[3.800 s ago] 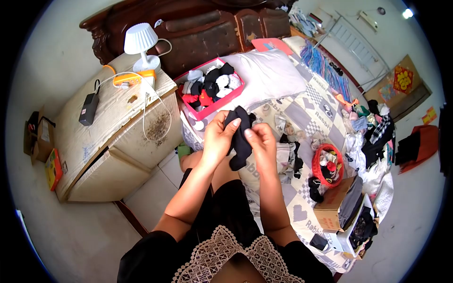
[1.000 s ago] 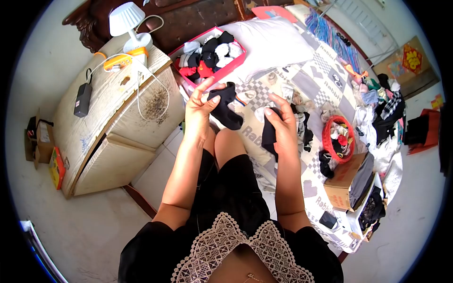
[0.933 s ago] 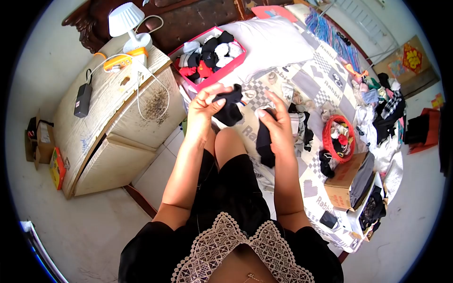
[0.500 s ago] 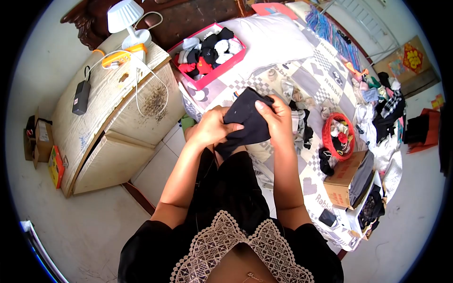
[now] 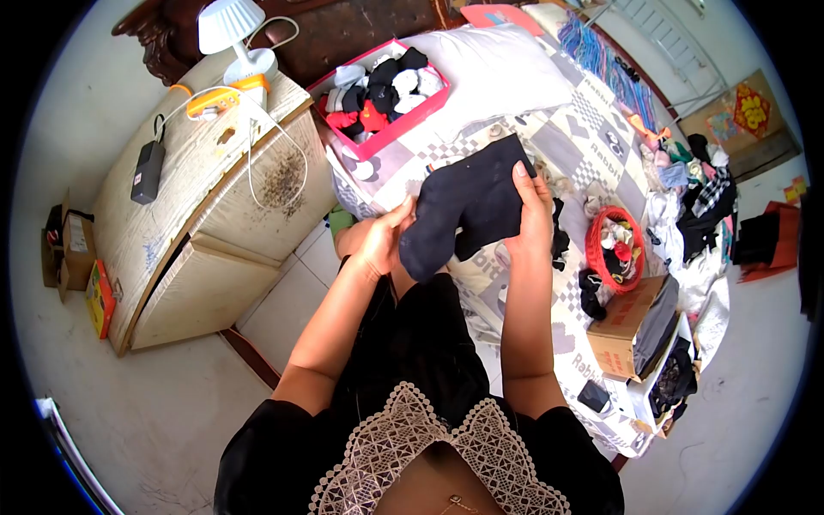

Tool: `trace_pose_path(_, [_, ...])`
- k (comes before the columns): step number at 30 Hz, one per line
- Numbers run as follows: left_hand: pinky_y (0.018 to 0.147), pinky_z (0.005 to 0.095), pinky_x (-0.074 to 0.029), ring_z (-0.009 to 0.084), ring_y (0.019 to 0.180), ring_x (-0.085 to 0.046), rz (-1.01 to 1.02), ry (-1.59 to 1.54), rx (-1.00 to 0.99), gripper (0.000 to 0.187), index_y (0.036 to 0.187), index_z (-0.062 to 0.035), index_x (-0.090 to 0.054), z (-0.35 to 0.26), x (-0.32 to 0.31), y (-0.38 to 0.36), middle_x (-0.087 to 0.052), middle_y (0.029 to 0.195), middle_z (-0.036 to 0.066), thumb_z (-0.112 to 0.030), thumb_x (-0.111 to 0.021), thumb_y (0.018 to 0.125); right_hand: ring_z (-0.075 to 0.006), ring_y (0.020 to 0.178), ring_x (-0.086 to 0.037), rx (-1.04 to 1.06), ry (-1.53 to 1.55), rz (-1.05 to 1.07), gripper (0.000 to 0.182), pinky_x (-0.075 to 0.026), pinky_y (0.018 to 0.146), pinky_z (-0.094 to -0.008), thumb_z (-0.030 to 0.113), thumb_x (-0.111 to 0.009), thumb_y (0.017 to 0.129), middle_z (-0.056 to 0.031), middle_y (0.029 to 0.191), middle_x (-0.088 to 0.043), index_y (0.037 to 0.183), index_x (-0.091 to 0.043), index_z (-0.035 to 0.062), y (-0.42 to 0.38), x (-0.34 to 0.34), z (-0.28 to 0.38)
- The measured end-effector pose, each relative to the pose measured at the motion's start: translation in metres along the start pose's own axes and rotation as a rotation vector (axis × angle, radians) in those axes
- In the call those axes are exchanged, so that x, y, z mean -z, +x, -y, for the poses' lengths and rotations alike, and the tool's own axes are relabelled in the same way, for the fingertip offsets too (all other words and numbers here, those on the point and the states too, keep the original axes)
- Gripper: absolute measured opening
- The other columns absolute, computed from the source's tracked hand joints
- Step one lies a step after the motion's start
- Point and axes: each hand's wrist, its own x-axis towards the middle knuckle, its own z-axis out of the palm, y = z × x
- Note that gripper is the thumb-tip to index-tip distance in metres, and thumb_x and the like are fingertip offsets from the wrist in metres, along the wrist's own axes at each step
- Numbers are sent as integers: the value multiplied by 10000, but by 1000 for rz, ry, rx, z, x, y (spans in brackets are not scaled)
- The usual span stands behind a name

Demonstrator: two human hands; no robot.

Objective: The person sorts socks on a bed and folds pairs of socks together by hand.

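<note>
Dark socks [image 5: 468,197], spread out and partly overlapping, hang between my two hands above the bed. My left hand [image 5: 388,240] grips them at their left side, near the foot end. At the upper right edge my right hand [image 5: 532,206] pinches them, thumb on the near face. Beyond them a pink-red box [image 5: 367,148] holds bundled socks in black, white, grey and red. To the right a red basket [image 5: 592,245] with small items stands on the patterned bed cover [image 5: 562,300].
A wooden cabinet [image 5: 249,202] with a lamp [image 5: 232,30] and power strip [image 5: 213,103] stands at the left. A pillow [image 5: 498,77] lies behind the socks. Right of the basket are a cardboard box [image 5: 620,330], piled clothes [image 5: 687,206] and a phone [image 5: 594,396].
The dark fabric, bunched before, is now spread wider and shows sock shapes. My hands have moved apart, the right one slightly to the right.
</note>
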Motion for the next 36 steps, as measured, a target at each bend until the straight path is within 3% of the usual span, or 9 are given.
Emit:
trace_pose_path(3, [964, 340, -421, 244, 1126, -539, 191, -277, 181, 643, 1356, 21, -345, 17, 9, -14, -503, 1285, 143, -335, -583, 876, -106, 761, -615, -20, -35, -62, 172, -494, 681, -253, 194, -664, 852, -33, 874, -657, 928, -645, 41, 5, 11, -16])
trace_pose_path(5, [954, 339, -429, 234, 1104, -554, 125, 45, 205, 665, 1338, 29, -365, 30, 15, -25, -533, 1249, 131, -273, -658, 823, -100, 777, -609, -22, -47, -95, 174, -486, 697, -246, 197, -666, 851, -26, 885, -655, 927, -645, 43, 7, 17, -24])
trace_pose_path(10, [875, 337, -478, 204, 1004, -604, -167, 149, 462, 441, 1183, 18, -533, 40, 25, -45, -630, 1073, 93, -159, -679, 807, -96, 797, -600, -61, -115, -88, 172, -477, 721, -245, 186, -662, 855, -28, 904, -652, 947, -649, 42, 24, 54, -49])
trace_pose_path(16, [822, 354, -504, 215, 915, -629, -435, 30, 465, 322, 1100, 33, -573, 67, 60, -37, -650, 994, 104, -117, -656, 828, -132, 864, -591, 59, -675, 15, 375, -460, 790, -241, 38, -671, 812, -103, 1000, -638, 1152, -532, -35, 64, 83, -68])
trace_pose_path(21, [817, 362, -510, 226, 902, -633, -507, 145, 416, 296, 1101, 49, -570, 84, 62, -36, -652, 988, 105, -36, -626, 824, -103, 904, -586, 337, -648, 112, 277, -460, 779, -210, -30, -643, 807, -103, 1014, -650, 1078, -585, -32, 69, 43, -26])
trace_pose_path(24, [830, 373, -505, 228, 927, -626, -448, 117, 447, 333, 1128, 54, -554, 99, 69, -36, -647, 1013, 104, 0, -621, 806, -75, 856, -597, 324, -776, 248, 257, -471, 753, -225, -7, -677, 780, -56, 941, -679, 1032, -635, 21, 44, 19, -23])
trace_pose_path(25, [844, 374, -498, 226, 937, -623, -439, 129, 451, 329, 1135, 50, -551, 102, 69, -36, -644, 1024, 103, -6, -607, 815, -114, 844, -628, 474, -931, 305, 244, -484, 748, -250, 39, -703, 759, -59, 943, -682, 998, -658, 51, 33, 15, -29])
trace_pose_path(29, [902, 382, -463, 234, 989, -605, -450, 40, 503, 299, 1157, 17, -536, 107, 76, -38, -633, 1066, 94, -75, -528, 873, -267, 819, -637, 517, -1176, 546, 205, -503, 723, -342, 103, -704, 740, -82, 903, -668, 940, -664, 83, -7, 31, -82])
trace_pose_path(36, [943, 408, -431, 268, 1102, -529, -550, -283, 432, 480, 1207, -30, -501, 99, 68, -44, -575, 1143, 117, -427, -374, 968, -264, 893, -579, 300, -1354, 751, 325, -488, 728, -372, 116, -687, 713, -54, 925, -610, 1029, -609, 114, -80, 79, -150])
